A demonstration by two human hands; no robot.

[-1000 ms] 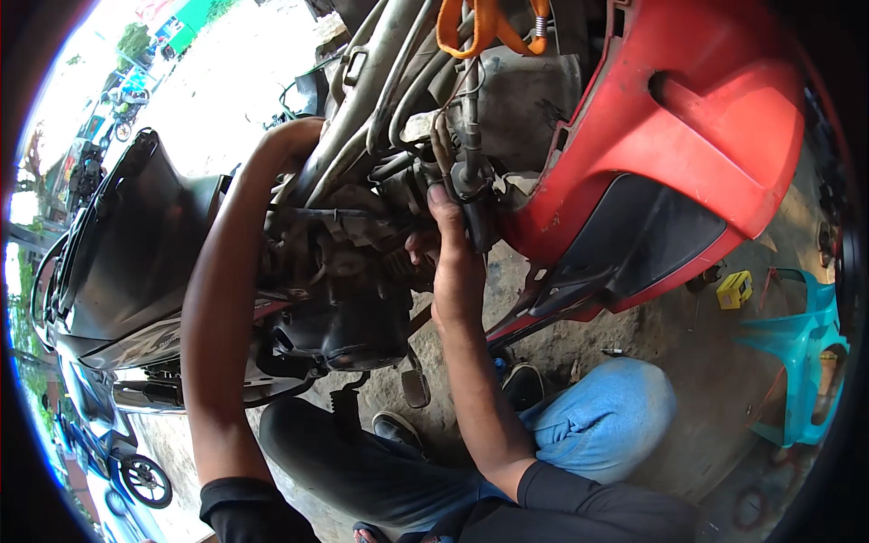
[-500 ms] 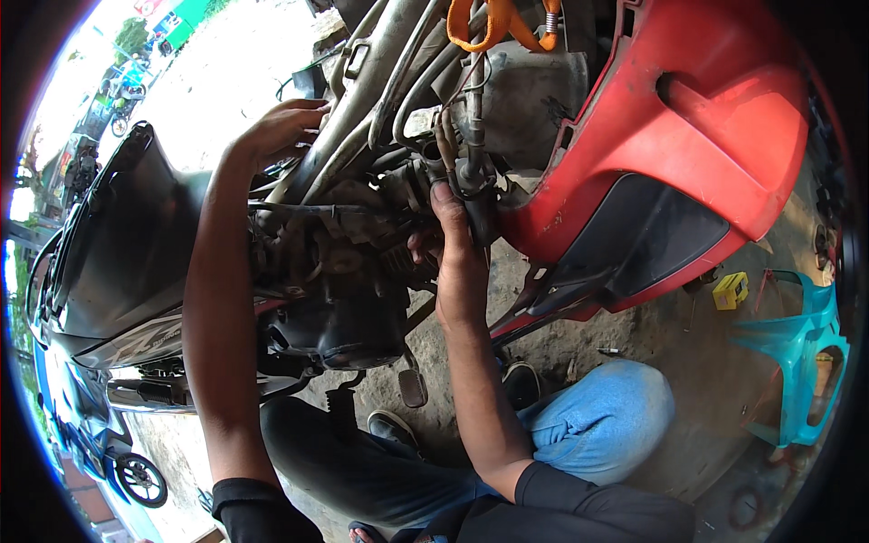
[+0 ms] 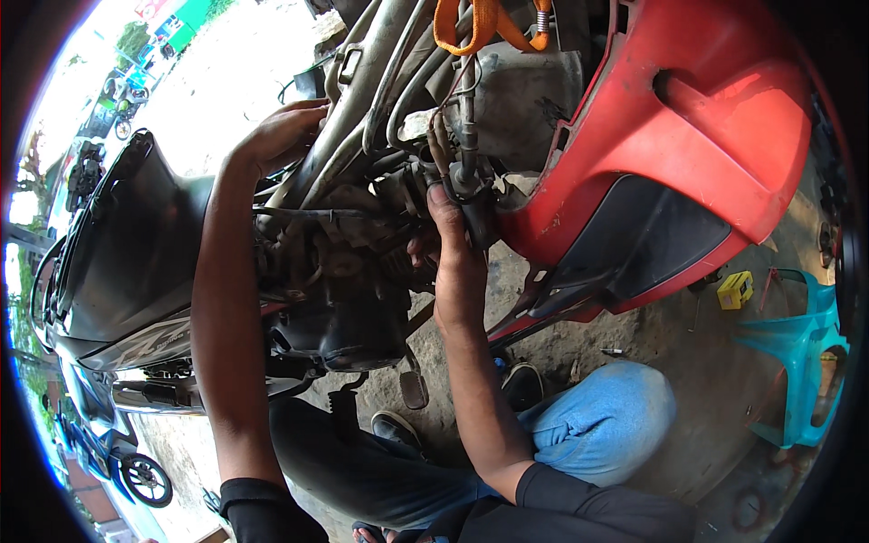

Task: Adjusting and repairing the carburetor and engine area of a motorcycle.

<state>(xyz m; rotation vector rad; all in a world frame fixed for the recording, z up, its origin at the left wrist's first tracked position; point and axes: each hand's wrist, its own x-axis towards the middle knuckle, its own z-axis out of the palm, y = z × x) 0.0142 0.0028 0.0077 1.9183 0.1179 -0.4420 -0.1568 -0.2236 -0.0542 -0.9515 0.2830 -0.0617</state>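
Note:
I am at a partly stripped motorbike. My left hand point(image 3: 281, 136) reaches to the outer side of a grey frame tube point(image 3: 347, 109), fingers stretched and slightly bent, some tips hidden. My right hand point(image 3: 462, 267) grips a dark cylindrical part point(image 3: 480, 222) among hoses and wires, thumb on top and fingers curled underneath, partly hidden. Below the hands is the dark engine point(image 3: 339, 321) with a foot pedal point(image 3: 413, 387). An orange strap point(image 3: 480, 27) loops over the tubes at the top.
A large red body panel point(image 3: 697, 127) hangs at the right. A black panel point(image 3: 136, 253) is at the left. A turquoise plastic stool point(image 3: 797, 353) and a yellow box point(image 3: 735, 290) sit on the rough floor at right. My jeans-clad knee point(image 3: 597, 416) is below. Parked motorbikes point(image 3: 145, 475) stand beyond.
My left hand has moved up along the frame tube from a second ago, showing more of its fingers. My right hand has stayed in about the same place.

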